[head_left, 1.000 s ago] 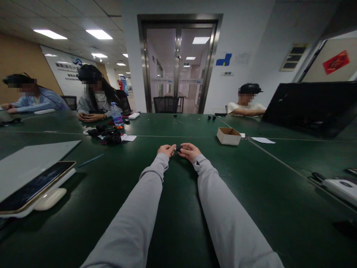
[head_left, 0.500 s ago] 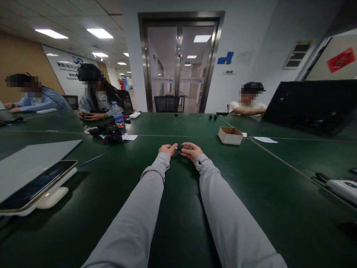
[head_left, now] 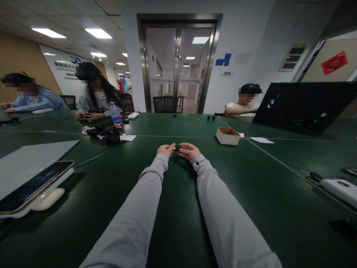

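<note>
A small black piece (head_left: 177, 148) is held between my two hands, above the middle of the green table (head_left: 173, 193). It is too small for me to tell its kind; a bright, light-coloured bit shows at its left end. My left hand (head_left: 166, 150) pinches that left end with thumb and fingertips. From the right, my right hand (head_left: 189, 151) closes its fingers round the dark end. Both forearms, in grey sleeves, reach straight forward over the table.
Ahead to the right stands an open cardboard box (head_left: 228, 136). Black tangled parts (head_left: 107, 134) and a water bottle (head_left: 116, 114) are at left. Nearer are a phone (head_left: 36, 188), a white case (head_left: 48, 199) and a thin stick (head_left: 89, 160). A large black panel (head_left: 304, 108) rises at right. Several people sit across.
The whole view has shifted slightly, with most things a little further left. Both hands keep hold of the small black piece, and a bit more of its light left end shows.
</note>
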### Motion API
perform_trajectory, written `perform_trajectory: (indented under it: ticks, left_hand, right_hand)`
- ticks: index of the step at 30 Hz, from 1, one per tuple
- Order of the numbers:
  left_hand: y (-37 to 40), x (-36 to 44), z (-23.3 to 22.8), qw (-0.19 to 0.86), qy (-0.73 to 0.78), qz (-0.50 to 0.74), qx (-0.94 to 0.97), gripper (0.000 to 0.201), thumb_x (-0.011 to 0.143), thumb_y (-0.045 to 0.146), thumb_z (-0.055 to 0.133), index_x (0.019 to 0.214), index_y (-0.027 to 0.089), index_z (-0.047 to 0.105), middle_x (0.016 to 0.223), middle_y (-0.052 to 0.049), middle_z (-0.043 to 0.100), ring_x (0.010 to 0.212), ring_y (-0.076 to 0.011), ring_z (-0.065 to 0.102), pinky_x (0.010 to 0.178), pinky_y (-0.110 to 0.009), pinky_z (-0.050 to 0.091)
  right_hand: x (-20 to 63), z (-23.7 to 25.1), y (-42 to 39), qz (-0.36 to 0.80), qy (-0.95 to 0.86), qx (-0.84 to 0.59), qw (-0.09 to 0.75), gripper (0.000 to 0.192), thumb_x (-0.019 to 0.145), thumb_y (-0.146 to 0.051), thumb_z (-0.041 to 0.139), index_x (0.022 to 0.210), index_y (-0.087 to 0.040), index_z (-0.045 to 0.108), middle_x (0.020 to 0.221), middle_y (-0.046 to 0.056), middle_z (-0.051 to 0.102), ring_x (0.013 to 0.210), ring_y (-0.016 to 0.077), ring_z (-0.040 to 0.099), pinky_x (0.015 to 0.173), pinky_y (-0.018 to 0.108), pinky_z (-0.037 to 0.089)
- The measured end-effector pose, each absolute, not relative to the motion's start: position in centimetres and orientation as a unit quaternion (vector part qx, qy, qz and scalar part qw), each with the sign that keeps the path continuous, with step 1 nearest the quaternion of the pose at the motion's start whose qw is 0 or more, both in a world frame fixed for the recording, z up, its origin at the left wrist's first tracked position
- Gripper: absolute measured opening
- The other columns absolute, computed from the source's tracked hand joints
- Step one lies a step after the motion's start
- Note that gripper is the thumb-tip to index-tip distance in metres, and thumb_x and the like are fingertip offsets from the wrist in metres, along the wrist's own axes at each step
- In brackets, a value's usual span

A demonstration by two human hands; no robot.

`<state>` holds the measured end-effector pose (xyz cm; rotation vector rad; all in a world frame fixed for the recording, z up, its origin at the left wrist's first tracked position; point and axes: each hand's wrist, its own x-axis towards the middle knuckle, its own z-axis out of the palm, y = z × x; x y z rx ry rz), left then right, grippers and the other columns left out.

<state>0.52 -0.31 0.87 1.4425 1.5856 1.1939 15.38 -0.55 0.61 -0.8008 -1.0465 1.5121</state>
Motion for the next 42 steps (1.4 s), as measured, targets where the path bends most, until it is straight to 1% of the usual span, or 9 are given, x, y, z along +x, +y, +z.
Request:
perform_trajectory:
  ticks: [7,10,15,18,22,26,34,38,42]
  left_hand:
    - [-0.15,0.32,0.82,0.46,0.494,0.497,0.545,0.032,0.069,0.043,0.061,0.08,0.013,0.058,0.053,0.001,0.053,0.042,-0.0069,0.046,0.042,-0.018,0.036]
    - [-0.34,0.51,1.03,0.445,0.521,0.477,0.55,0.032,0.079,0.042,0.048,0.088,0.013,0.057,0.046,0.003,0.046,0.034,-0.0056,0.038,0.036,-0.017,0.03]
    - [-0.37,0.7,1.04,0.442,0.512,0.492,0.548,0.03,0.074,0.028,0.056,0.101,0.016,0.053,0.055,0.004,0.049,0.041,-0.0055,0.044,0.038,-0.015,0.03]
    - [-0.23,0.64,0.94,0.449,0.521,0.485,0.539,0.029,0.08,0.035,0.046,0.098,0.014,0.054,0.053,0.003,0.047,0.039,-0.0057,0.041,0.038,-0.016,0.03]
    - [-0.09,0.57,0.87,0.428,0.506,0.508,0.55,0.033,0.072,0.027,0.057,0.103,0.016,0.052,0.055,0.004,0.047,0.044,-0.0059,0.044,0.041,-0.015,0.032]
    - [-0.08,0.59,0.88,0.47,0.517,0.457,0.551,0.034,0.083,0.036,0.038,0.101,0.013,0.055,0.044,0.004,0.042,0.035,-0.0056,0.035,0.037,-0.016,0.027]
    - [-0.12,0.77,0.66,0.461,0.504,0.464,0.564,0.033,0.081,0.034,0.038,0.104,0.015,0.053,0.047,0.004,0.044,0.036,-0.0059,0.035,0.038,-0.017,0.027]
    - [-0.03,0.81,0.58,0.435,0.51,0.48,0.565,0.036,0.073,0.027,0.053,0.108,0.018,0.051,0.053,0.005,0.046,0.039,-0.0051,0.039,0.039,-0.016,0.028]
    - [-0.21,0.83,0.77,0.469,0.509,0.448,0.566,0.032,0.082,0.034,0.039,0.104,0.016,0.053,0.046,0.005,0.042,0.033,-0.0061,0.034,0.036,-0.017,0.025]
  right_hand:
    - [15.39,0.78,-0.57,0.632,-0.415,-0.367,0.542,0.021,0.064,-0.005,0.068,0.079,-0.017,0.061,0.064,0.001,0.065,0.052,0.0123,0.063,0.05,0.022,0.053]
    - [15.34,0.91,-0.66,0.632,-0.418,-0.368,0.538,0.02,0.064,-0.004,0.067,0.079,-0.016,0.061,0.063,0.001,0.065,0.052,0.0122,0.062,0.049,0.021,0.053]
    - [15.3,1.04,-0.71,0.632,-0.418,-0.374,0.535,0.019,0.064,-0.005,0.068,0.079,-0.015,0.061,0.061,0.001,0.065,0.05,0.012,0.062,0.048,0.02,0.052]
    - [15.29,1.06,-0.75,0.633,-0.422,-0.375,0.53,0.019,0.064,-0.005,0.068,0.079,-0.015,0.061,0.061,0.001,0.065,0.051,0.0121,0.062,0.049,0.021,0.053]
    - [15.29,1.06,-0.81,0.632,-0.417,-0.376,0.534,0.018,0.066,-0.004,0.066,0.079,-0.016,0.061,0.061,0.001,0.065,0.051,0.0121,0.062,0.049,0.021,0.053]
    - [15.33,1.0,-0.77,0.631,-0.424,-0.373,0.532,0.018,0.065,-0.005,0.067,0.078,-0.016,0.061,0.062,0.001,0.065,0.052,0.0119,0.062,0.05,0.021,0.053]
    - [15.33,0.97,-0.72,0.633,-0.422,-0.37,0.533,0.02,0.064,-0.004,0.068,0.078,-0.015,0.061,0.062,0.001,0.065,0.052,0.012,0.062,0.049,0.021,0.053]
    - [15.38,0.82,-0.61,0.63,-0.424,-0.371,0.534,0.02,0.064,-0.005,0.068,0.079,-0.016,0.061,0.059,0.0,0.063,0.052,0.012,0.062,0.05,0.022,0.053]
    - [15.42,0.74,-0.57,0.63,-0.43,-0.37,0.53,0.02,0.063,-0.006,0.068,0.079,-0.016,0.061,0.061,0.0,0.064,0.053,0.0121,0.062,0.051,0.022,0.053]
